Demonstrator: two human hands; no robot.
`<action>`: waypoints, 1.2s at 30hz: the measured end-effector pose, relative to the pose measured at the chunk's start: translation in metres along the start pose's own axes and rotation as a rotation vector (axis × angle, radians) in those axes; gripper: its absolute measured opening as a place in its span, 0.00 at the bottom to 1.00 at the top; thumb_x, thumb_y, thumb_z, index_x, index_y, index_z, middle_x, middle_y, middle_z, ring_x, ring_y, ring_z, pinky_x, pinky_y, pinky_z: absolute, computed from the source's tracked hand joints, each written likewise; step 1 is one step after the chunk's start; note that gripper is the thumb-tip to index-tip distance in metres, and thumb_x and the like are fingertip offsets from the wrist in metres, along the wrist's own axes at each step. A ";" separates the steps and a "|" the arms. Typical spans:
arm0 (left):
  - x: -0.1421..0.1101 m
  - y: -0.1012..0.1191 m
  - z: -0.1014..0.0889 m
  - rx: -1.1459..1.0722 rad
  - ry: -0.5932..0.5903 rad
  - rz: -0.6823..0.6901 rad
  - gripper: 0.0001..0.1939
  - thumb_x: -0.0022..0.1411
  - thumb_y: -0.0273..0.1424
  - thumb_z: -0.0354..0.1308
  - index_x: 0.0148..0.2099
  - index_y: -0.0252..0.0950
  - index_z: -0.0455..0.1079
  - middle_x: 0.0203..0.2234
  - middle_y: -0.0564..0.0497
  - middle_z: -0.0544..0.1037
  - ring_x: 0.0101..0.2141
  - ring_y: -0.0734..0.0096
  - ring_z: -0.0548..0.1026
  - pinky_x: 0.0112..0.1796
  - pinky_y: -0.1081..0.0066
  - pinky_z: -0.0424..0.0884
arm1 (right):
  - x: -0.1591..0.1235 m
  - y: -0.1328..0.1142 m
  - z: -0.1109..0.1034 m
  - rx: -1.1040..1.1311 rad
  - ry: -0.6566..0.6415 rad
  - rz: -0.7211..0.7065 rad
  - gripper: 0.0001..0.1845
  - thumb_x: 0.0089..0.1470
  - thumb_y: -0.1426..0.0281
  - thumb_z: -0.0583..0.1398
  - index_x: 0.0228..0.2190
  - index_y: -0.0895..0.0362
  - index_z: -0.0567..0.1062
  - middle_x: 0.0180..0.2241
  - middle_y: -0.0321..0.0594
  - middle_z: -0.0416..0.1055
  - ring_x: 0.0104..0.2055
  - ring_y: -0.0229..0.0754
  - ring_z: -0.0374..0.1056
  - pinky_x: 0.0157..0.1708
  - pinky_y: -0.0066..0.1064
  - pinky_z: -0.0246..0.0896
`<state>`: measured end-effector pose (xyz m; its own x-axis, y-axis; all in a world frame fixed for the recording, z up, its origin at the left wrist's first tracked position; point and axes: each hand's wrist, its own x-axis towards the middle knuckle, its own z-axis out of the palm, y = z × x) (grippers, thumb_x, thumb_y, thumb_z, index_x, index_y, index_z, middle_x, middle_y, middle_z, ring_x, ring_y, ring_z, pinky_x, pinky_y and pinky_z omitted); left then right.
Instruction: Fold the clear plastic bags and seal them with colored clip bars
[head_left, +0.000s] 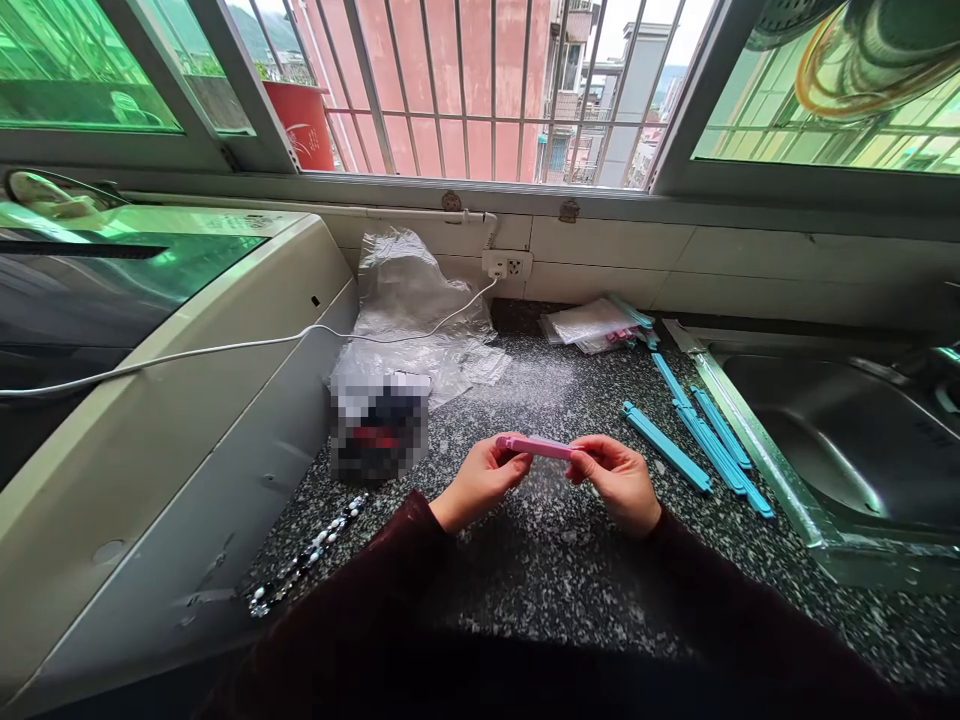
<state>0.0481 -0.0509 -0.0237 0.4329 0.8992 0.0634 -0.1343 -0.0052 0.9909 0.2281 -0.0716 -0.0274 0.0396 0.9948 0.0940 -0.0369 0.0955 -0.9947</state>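
In the head view, the thin pink plastic strip (549, 448) could slip and drop onto the speckled black-and-white stone table (555, 590). That might happen if a hand gets loose, because just the fingers pinch it. It might also bend or crack if both hands push too hard.

The fingers of the left hand (484, 482) are closed on the strip's left end. The fingers of the right hand (621, 485) are closed on its right end. The middle of the strip shows bare between them, up above the table. The long, flat light-blue plastic strips (667, 447) lie apart from the hands, on the right, near the shiny metal sink (810, 430).
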 end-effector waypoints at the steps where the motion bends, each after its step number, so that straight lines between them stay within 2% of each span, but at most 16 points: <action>1: 0.000 0.000 0.000 0.005 0.013 -0.006 0.18 0.50 0.43 0.59 0.30 0.32 0.64 0.17 0.58 0.59 0.19 0.80 0.56 0.22 0.75 0.53 | 0.000 0.000 0.000 -0.001 0.001 0.001 0.16 0.39 0.58 0.66 0.26 0.57 0.74 0.17 0.34 0.71 0.19 0.35 0.67 0.20 0.26 0.65; 13: 0.001 0.005 -0.004 0.093 0.013 -0.039 0.10 0.48 0.34 0.58 0.30 0.31 0.64 0.18 0.58 0.60 0.20 0.81 0.55 0.24 0.76 0.54 | 0.000 0.000 0.001 0.002 0.009 0.108 0.19 0.32 0.57 0.68 0.24 0.58 0.74 0.20 0.34 0.71 0.21 0.34 0.67 0.23 0.26 0.65; 18: -0.001 0.012 -0.003 0.114 0.035 -0.029 0.15 0.47 0.38 0.60 0.32 0.30 0.67 0.21 0.55 0.66 0.23 0.77 0.60 0.26 0.75 0.56 | 0.000 -0.001 0.001 -0.010 0.016 0.100 0.20 0.32 0.56 0.68 0.24 0.57 0.73 0.20 0.34 0.70 0.21 0.34 0.67 0.23 0.27 0.65; 22: 0.000 0.010 -0.004 0.116 0.130 -0.035 0.18 0.49 0.43 0.59 0.30 0.30 0.67 0.17 0.58 0.60 0.20 0.80 0.56 0.23 0.75 0.52 | -0.001 0.000 0.001 -0.036 0.003 0.081 0.20 0.34 0.56 0.67 0.25 0.58 0.73 0.20 0.34 0.69 0.21 0.34 0.66 0.23 0.27 0.64; 28: 0.003 0.002 -0.006 0.009 0.205 -0.011 0.19 0.47 0.44 0.61 0.28 0.31 0.67 0.15 0.59 0.59 0.19 0.81 0.55 0.22 0.76 0.51 | -0.001 0.002 0.000 -0.084 -0.101 0.071 0.18 0.37 0.57 0.66 0.26 0.57 0.71 0.22 0.33 0.68 0.23 0.34 0.65 0.24 0.27 0.62; 32: 0.004 0.002 -0.008 -0.017 0.223 -0.031 0.18 0.45 0.43 0.62 0.26 0.31 0.68 0.17 0.58 0.63 0.20 0.80 0.57 0.24 0.76 0.53 | 0.000 0.003 -0.001 -0.174 -0.209 0.063 0.17 0.39 0.58 0.65 0.29 0.57 0.72 0.23 0.35 0.69 0.25 0.35 0.64 0.27 0.29 0.62; 36: 0.004 0.005 -0.010 0.019 0.241 -0.038 0.18 0.43 0.42 0.63 0.25 0.31 0.68 0.19 0.55 0.67 0.24 0.77 0.61 0.27 0.75 0.58 | -0.001 0.001 -0.001 -0.255 -0.240 0.060 0.15 0.41 0.58 0.63 0.26 0.57 0.72 0.24 0.36 0.70 0.26 0.37 0.64 0.29 0.30 0.62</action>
<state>0.0407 -0.0432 -0.0198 0.2121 0.9772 -0.0017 -0.1044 0.0244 0.9942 0.2292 -0.0721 -0.0283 -0.1916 0.9814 0.0119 0.2198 0.0547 -0.9740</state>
